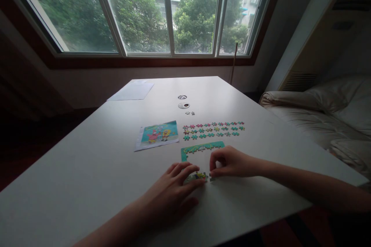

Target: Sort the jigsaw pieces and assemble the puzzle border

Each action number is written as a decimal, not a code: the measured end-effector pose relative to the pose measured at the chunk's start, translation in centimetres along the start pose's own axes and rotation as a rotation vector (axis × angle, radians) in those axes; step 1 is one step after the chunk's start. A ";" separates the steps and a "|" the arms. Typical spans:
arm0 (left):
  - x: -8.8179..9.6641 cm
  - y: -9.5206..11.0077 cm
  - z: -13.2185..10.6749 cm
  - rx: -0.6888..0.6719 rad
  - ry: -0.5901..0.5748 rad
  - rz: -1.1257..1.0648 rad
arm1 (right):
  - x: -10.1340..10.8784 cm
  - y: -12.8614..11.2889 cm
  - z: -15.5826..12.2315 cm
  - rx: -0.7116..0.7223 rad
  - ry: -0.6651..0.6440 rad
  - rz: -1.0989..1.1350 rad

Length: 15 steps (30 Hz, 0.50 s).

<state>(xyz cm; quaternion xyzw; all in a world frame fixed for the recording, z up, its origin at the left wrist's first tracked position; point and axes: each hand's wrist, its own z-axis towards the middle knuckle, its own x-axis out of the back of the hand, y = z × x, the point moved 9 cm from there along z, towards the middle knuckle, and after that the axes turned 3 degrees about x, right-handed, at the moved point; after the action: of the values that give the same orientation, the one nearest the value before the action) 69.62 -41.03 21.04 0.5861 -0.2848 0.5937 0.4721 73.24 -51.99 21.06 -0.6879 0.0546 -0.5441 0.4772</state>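
Observation:
A partly joined jigsaw puzzle (202, 146) lies on the white table, its green top edge and left corner showing. My left hand (181, 185) rests with fingers spread over the puzzle's lower-left part, where a joined section (200, 175) shows yellow and green. Just to the right, my right hand (228, 161) pinches a small puzzle piece (211, 177) between thumb and forefinger, beside the end of that section. A narrow gap seems to separate the two. My left palm hides part of the lower-left border.
Rows of loose puzzle pieces (214, 129) lie beyond the puzzle. A cartoon reference picture (160, 134) is left of them. Farther back are two loose pieces (190, 113), two round discs (183, 105) and a paper sheet (131, 90). A sofa (313, 104) stands right of the table (87, 170).

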 end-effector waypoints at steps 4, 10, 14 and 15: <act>0.0 0.0 0.1 0.003 -0.016 -0.010 | 0.3 -0.5 0.6 0.064 0.071 -0.086; 0.2 0.4 0.1 -0.013 -0.015 -0.023 | -0.1 -0.4 0.8 0.046 0.091 -0.170; 0.2 0.5 0.2 -0.011 -0.021 -0.018 | 0.7 -0.7 0.4 0.053 0.105 -0.188; 0.2 0.5 0.2 -0.014 -0.026 -0.018 | 1.1 -0.8 0.1 0.063 0.115 -0.194</act>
<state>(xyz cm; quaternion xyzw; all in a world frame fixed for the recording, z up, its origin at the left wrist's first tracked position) 69.27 -41.39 21.40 0.5929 -0.2899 0.5798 0.4778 73.41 -52.11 22.42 -0.6422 -0.0018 -0.6278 0.4398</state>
